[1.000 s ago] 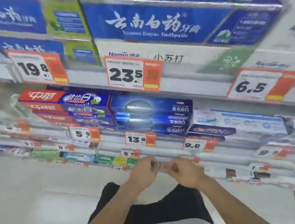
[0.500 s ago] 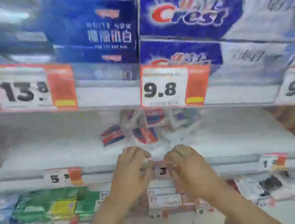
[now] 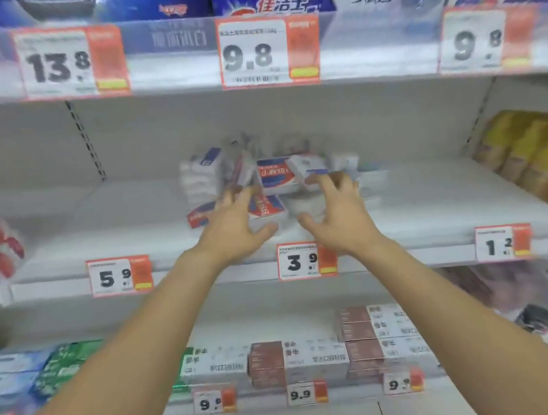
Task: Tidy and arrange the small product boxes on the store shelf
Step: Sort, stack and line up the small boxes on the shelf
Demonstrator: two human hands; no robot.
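Boxes (image 3: 274,176) heaped loosely mid-shelf (image 3: 64,253) could be toppled or swept off the near edge if struck by the left hand (image 3: 233,227) and right hand (image 3: 339,216), both spread apart, nothing gripped.

I'm standing in a shop aisle, facing white metal shelving (image 3: 404,212). Orange-and-white price tags (image 3: 269,52) clip along every shelf edge, at twelve o'clock and again at six. Boxed toothpaste (image 3: 271,4) fills the top row; red-and-white cartons (image 3: 298,359) line the bottom.
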